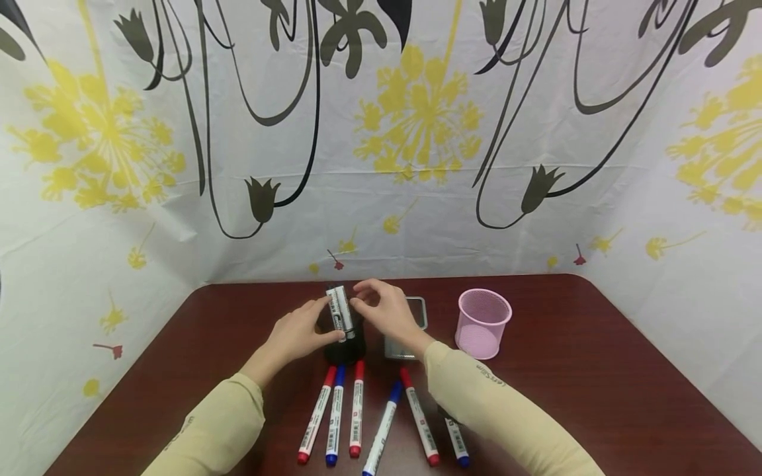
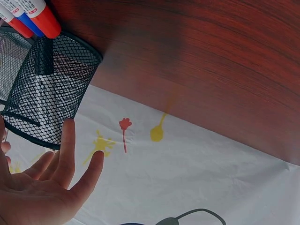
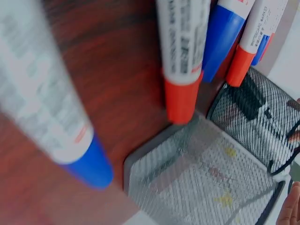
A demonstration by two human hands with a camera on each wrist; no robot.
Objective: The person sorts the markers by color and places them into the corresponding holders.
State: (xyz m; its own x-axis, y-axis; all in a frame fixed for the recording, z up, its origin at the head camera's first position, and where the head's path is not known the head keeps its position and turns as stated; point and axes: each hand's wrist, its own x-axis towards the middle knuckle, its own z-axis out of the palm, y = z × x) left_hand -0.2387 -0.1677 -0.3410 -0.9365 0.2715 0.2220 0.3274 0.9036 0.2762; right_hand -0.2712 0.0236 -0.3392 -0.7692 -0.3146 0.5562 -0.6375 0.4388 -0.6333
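In the head view my left hand (image 1: 296, 334) is at the near left side of a black mesh pen cup (image 1: 346, 350). A white marker (image 1: 339, 307) with a black cap stands tilted in the cup; its cap (image 2: 44, 56) points down in the left wrist view. My left fingers are spread at the cup's rim. My right hand (image 1: 389, 311) hovers right of the marker, fingers loosely bent with nothing between them. In the right wrist view only part of a hand (image 3: 291, 206) shows at the right edge.
A grey mesh holder (image 1: 417, 311) stands behind my right wrist, partly covered. Farther right is a pink mesh cup (image 1: 481, 324). Several red- and blue-capped markers lie in front, including a red marker (image 1: 419, 416) and a blue marker (image 1: 381, 430). A patterned sheet (image 1: 381, 225) hangs behind the table.
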